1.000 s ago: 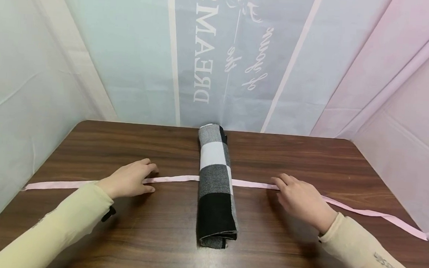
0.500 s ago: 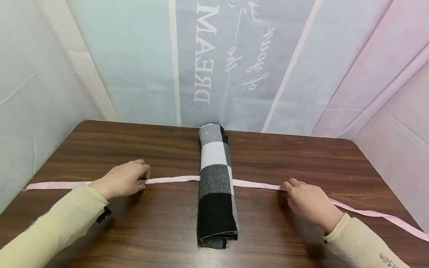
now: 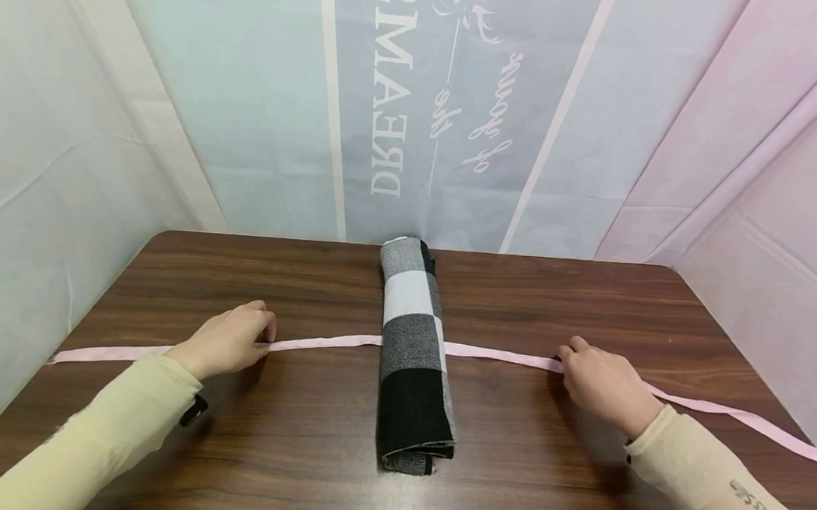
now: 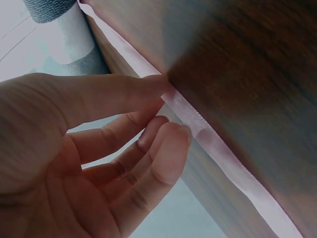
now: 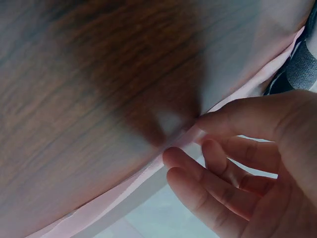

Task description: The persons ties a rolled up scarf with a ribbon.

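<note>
A rolled black, grey and white checked cloth (image 3: 410,395) lies lengthwise in the middle of the wooden table. A pink ribbon (image 3: 326,343) runs crosswise, passing under the roll and out to both sides. My left hand (image 3: 224,340) pinches the ribbon left of the roll; in the left wrist view thumb and forefinger meet on the ribbon (image 4: 198,124), the other fingers curled loosely. To the right, my right hand (image 3: 604,384) pinches the other stretch between thumb and forefinger, and the ribbon (image 5: 104,206) trails away past the fingers in the right wrist view.
The brown tabletop (image 3: 313,436) is enclosed by pale fabric walls. A printed backdrop (image 3: 269,122) with mirrored lettering hangs behind its back edge. The ribbon's two ends reach close to the table's left and right edges.
Both hands have slid outward along the ribbon, the left to the left, the right to the right. Their fingers have drawn together on it. The cloth roll stays almost in place.
</note>
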A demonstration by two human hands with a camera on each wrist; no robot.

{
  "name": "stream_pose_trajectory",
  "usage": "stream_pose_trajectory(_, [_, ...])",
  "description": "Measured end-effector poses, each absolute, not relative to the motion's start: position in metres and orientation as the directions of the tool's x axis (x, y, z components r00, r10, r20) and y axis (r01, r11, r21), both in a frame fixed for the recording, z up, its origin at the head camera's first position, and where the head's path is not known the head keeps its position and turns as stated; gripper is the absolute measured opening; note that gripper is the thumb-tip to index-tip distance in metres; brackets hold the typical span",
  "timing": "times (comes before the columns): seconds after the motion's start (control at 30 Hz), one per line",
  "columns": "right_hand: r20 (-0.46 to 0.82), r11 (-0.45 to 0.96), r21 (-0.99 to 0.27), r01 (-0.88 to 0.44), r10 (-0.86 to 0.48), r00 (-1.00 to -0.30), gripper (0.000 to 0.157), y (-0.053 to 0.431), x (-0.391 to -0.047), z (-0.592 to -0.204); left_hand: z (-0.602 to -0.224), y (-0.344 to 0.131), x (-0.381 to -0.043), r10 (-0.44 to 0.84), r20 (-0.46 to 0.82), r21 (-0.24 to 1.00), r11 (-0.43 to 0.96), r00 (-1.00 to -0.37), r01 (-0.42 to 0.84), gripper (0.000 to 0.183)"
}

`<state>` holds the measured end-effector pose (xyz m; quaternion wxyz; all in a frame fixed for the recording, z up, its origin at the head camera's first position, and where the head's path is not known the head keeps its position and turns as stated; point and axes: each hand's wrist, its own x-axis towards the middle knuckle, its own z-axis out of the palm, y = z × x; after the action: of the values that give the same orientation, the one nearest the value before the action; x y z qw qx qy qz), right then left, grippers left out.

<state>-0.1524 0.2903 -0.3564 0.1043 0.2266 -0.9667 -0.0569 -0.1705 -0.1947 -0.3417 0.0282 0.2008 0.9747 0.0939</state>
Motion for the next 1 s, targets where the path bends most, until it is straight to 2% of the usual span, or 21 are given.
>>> stream_pose_trajectory(0.5, [0.240, 0.899, 0.156, -0.409, -0.436, -0.867, 0.016, 0.2943, -0.1602, -0.3549, -0.3422, -0.1954, -0.1727, 0.374, 0.008, 0.232, 0.902, -0.928, 0.365, 0.012])
stream_pose_trajectory(0.77, [0.217, 0.920, 0.111, -0.375, -0.391, -0.895, 0.015, 0.2942, -0.1590, -0.3545, -0.3451, -0.1972, -0.1736, 0.363, 0.090, 0.255, 0.892, -0.928, 0.374, 0.011])
stream_pose_trajectory(1.0, [0.232, 0.926, 0.114, -0.360, -0.377, -0.897, 0.016, 0.2946, -0.1585, -0.3552, -0.3444, -0.1966, -0.1733, 0.350, 0.090, 0.274, 0.891, -0.933, 0.361, 0.009])
